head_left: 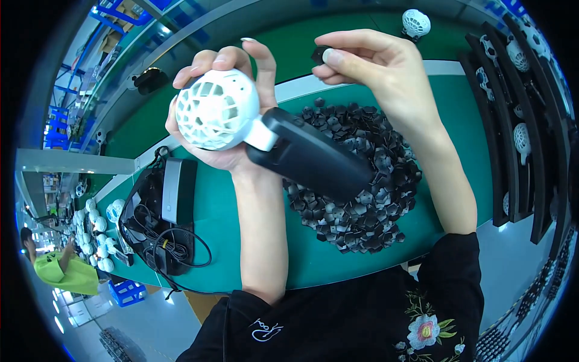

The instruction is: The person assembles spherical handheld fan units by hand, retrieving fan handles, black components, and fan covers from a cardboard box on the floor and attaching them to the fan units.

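My left hand (226, 66) is wrapped round the round white head of a handheld fan (214, 111), whose openwork grille faces up. From the head a short white neck leads to a black handle (313, 157) that slants down to the right. Raised at the far right of the fan, my right hand (374, 66) pinches a small black pentagonal piece (319, 55) between thumb and fingertips. Under the handle and beyond it spreads a heap of black pentagonal pieces (356, 223) on the green table (449, 181); the handle hides part of it.
Left on the table are a grey-and-black box (179, 191) and a coiled black cable (175, 247). Several white fan heads (90, 229) sit farther left, near a person in a yellow-green shirt (63, 271). Another white fan (416, 23) stands at the back; black racks (500, 139) hold fans at right.
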Demonstrator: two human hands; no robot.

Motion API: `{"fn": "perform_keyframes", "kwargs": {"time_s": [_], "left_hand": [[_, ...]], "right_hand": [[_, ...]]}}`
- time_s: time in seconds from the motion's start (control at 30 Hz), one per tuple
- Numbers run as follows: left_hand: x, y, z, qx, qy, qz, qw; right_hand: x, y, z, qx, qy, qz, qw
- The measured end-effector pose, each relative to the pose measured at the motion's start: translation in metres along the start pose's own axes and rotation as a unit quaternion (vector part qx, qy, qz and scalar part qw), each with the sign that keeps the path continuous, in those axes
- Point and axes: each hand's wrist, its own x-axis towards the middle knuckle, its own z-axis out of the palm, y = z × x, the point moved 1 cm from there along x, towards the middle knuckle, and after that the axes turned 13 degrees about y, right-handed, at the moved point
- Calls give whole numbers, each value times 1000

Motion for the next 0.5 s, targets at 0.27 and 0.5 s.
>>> {"fn": "perform_keyframes", "kwargs": {"time_s": [0.27, 0.5], "left_hand": [[-7, -15, -1, 253, -143, 51, 956], [-14, -18, 9, 383, -196, 105, 897]], "right_hand": [[-32, -21, 18, 42, 23, -126, 991], [-39, -13, 17, 15, 23, -220, 975]]}}
